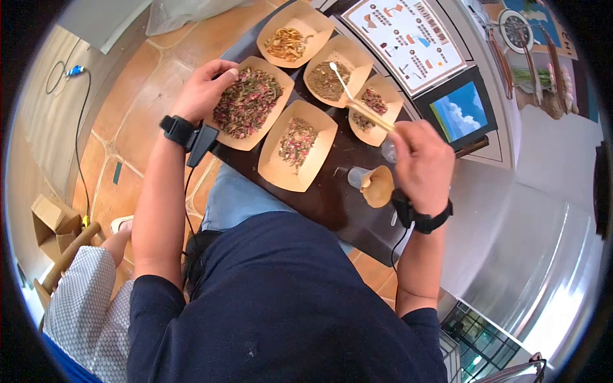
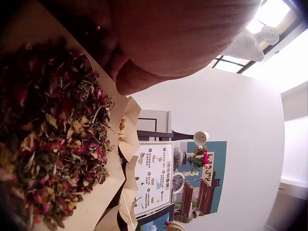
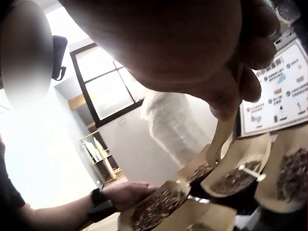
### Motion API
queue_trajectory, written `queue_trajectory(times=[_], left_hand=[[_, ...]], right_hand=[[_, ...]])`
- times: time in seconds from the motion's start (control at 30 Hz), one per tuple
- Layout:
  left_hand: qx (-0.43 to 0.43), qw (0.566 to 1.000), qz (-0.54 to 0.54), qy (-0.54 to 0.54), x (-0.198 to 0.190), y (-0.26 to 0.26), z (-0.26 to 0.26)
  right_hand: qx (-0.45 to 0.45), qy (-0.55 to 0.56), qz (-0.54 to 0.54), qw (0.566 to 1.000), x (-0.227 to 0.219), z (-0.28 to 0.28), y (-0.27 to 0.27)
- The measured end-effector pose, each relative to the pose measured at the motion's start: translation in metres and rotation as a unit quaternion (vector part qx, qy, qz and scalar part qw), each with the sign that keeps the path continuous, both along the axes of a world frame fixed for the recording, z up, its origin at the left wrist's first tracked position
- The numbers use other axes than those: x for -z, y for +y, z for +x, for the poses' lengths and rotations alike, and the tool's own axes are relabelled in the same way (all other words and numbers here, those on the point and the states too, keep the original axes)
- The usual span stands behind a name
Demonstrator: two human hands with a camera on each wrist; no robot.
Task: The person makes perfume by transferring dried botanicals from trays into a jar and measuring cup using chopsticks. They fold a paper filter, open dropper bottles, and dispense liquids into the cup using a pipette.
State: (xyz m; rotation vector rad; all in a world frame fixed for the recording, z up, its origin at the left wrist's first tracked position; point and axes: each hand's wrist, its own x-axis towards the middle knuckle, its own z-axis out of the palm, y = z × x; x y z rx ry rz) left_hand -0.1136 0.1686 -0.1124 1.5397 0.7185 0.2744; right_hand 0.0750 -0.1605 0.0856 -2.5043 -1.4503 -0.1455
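Observation:
At the left side of the dark table, my left hand (image 1: pixel 203 92) grips the rim of a brown paper tray (image 1: pixel 276 110) heaped with dried rose petals and leaves (image 1: pixel 249 102). My thumb lies over the rim in the left wrist view. My right hand (image 1: pixel 423 165) pinches pale wooden tongs (image 1: pixel 375 117), whose far end points left over the trays. Below those tips, a small tray (image 1: pixel 391 96) holds darker dried flowers. Beside it stands a tray (image 1: pixel 359 54) of brown bits with a small white spoon (image 1: pixel 338 75) in it.
A tray (image 1: pixel 271 167) of pinkish bits sits nearest my body. Another tray (image 1: pixel 319 25) with yellow-orange dried pieces is at the back. Under my right hand are a clear cup (image 1: pixel 357 177) and a brown paper cone (image 1: pixel 380 191). An instruction sheet (image 1: pixel 408 38) and screen (image 1: pixel 458 110) stand behind.

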Motion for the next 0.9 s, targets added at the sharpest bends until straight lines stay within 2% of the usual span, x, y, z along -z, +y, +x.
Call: queue_trajectory(times=[0.1, 0.17, 0.37, 0.47, 0.57, 0.67, 0.9], left_hand=[[-0.015, 1.000, -0.023, -0.002, 0.002, 0.000, 0.000], [-0.012, 1.000, -0.022, -0.002, 0.005, 0.003, 0.000], [-0.013, 1.000, -0.020, 0.011, 0.005, 0.003, 0.000], [-0.012, 1.000, -0.028, 0.005, 0.010, 0.004, 0.000], [-0.013, 1.000, -0.026, 0.005, 0.006, 0.003, -0.001], [-0.017, 1.000, -0.021, 0.009, -0.001, 0.000, -0.001], [-0.014, 1.000, -0.016, 0.013, 0.000, 0.001, 0.000]], right_hand=[[0.075, -0.025, -0.021, 0.997, -0.004, 0.031, -0.024], [0.085, -0.036, -0.032, 0.995, 0.004, 0.045, -0.036], [0.119, -0.035, -0.018, 0.992, 0.012, 0.039, -0.039], [0.095, -0.026, -0.012, 0.995, 0.007, 0.023, -0.029], [0.011, 0.086, -0.040, 0.995, 0.004, -0.007, -0.014], [-0.060, 0.095, -0.076, 0.991, 0.016, -0.034, 0.001], [-0.118, 0.067, -0.140, 0.981, 0.045, -0.061, 0.013]])
